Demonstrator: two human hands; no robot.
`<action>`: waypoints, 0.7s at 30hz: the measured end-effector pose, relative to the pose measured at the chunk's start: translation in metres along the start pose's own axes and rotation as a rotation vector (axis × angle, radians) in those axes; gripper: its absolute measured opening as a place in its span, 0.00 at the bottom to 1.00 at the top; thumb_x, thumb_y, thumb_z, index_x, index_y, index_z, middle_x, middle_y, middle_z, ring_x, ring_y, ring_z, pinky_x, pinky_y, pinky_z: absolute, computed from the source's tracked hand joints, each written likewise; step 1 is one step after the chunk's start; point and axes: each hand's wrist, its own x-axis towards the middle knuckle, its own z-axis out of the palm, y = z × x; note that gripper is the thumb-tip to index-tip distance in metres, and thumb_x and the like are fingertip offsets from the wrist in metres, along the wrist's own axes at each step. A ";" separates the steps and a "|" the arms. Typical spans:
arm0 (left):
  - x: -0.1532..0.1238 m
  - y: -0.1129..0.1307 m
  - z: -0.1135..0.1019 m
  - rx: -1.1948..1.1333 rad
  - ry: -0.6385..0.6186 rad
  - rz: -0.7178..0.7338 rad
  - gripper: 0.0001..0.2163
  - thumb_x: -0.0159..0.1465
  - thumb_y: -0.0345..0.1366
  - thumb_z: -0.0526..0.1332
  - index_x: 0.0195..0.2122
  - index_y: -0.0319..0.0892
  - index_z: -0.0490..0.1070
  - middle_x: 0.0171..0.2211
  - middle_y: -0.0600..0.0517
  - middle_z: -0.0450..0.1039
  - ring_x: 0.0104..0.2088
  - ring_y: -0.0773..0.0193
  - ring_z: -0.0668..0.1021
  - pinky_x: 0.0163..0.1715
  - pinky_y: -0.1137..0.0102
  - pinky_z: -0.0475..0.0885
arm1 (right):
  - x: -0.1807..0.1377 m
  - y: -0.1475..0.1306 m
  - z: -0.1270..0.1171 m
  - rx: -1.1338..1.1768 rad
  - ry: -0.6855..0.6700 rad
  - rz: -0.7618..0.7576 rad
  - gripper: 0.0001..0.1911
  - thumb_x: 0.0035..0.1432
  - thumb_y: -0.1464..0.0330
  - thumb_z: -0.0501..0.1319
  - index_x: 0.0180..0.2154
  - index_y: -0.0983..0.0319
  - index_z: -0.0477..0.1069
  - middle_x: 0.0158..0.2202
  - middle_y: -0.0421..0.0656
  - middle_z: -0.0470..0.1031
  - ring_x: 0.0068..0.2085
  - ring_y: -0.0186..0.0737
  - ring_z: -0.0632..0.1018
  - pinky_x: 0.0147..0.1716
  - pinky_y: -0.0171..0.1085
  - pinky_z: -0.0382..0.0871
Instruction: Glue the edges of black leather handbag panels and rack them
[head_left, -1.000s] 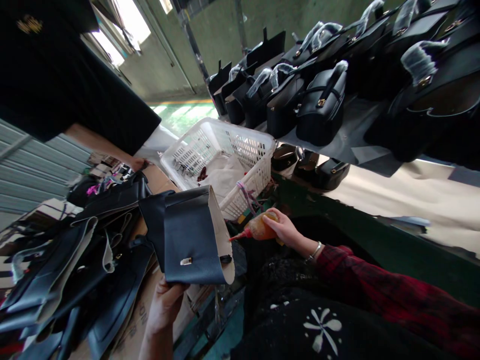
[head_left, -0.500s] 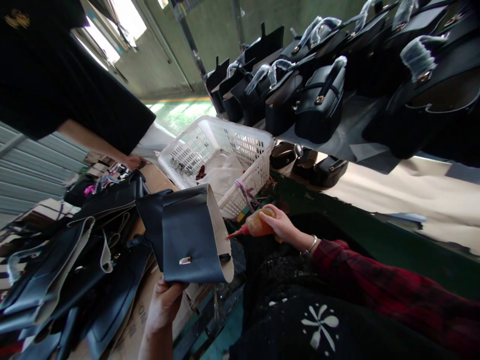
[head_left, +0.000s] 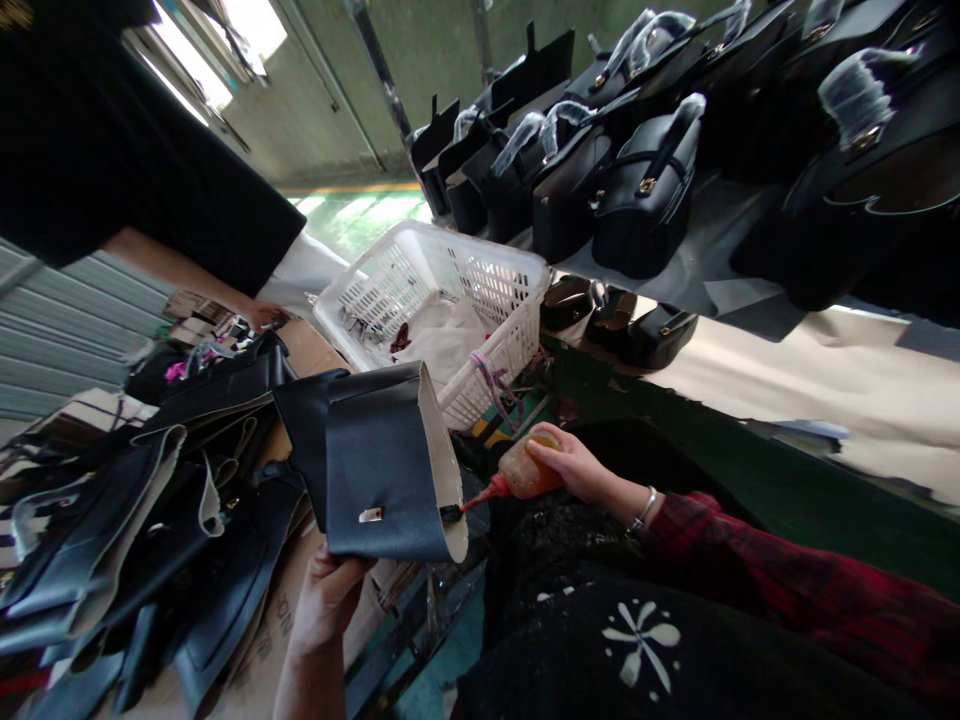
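My left hand (head_left: pixel 330 590) grips the lower edge of a black leather bag piece (head_left: pixel 382 460), tilted with its pale inner side and rim facing right. A small metal clasp (head_left: pixel 370 515) sits on its front. In my right hand (head_left: pixel 574 460) is a squeeze bottle (head_left: pixel 529 468) of amber liquid with a red nozzle. The nozzle's tip meets the bag's right rim, next to a small black tab (head_left: pixel 450 513). My right fingers wrap the bottle's base; some of my left fingers are hidden behind the bag.
A white plastic basket (head_left: pixel 517 340) with pale sheets inside stands beyond the bag. Several unfinished bags (head_left: pixel 97 530) are heaped on cardboard at left. Finished black bags (head_left: pixel 645 200) line a rack at right. Another person's arm (head_left: pixel 180 270) reaches in at upper left.
The bottle's nozzle has moved down along the bag's rim to the black tab. My right hand has shifted slightly right and down. The bag stays nearly in place.
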 end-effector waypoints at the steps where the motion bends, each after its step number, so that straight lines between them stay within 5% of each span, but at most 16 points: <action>1: 0.000 0.000 -0.001 0.001 -0.003 0.001 0.12 0.28 0.31 0.76 0.13 0.40 0.75 0.16 0.53 0.71 0.22 0.70 0.69 0.29 0.75 0.71 | -0.001 -0.001 0.000 -0.002 -0.002 -0.003 0.30 0.38 0.45 0.73 0.34 0.59 0.68 0.27 0.37 0.71 0.29 0.38 0.72 0.31 0.37 0.67; 21: -0.002 0.001 0.001 -0.009 0.006 -0.009 0.14 0.27 0.33 0.78 0.13 0.40 0.75 0.16 0.52 0.72 0.21 0.71 0.70 0.27 0.76 0.71 | -0.002 -0.008 0.000 -0.098 0.073 -0.124 0.28 0.40 0.46 0.71 0.35 0.58 0.66 0.27 0.37 0.69 0.29 0.38 0.70 0.31 0.37 0.67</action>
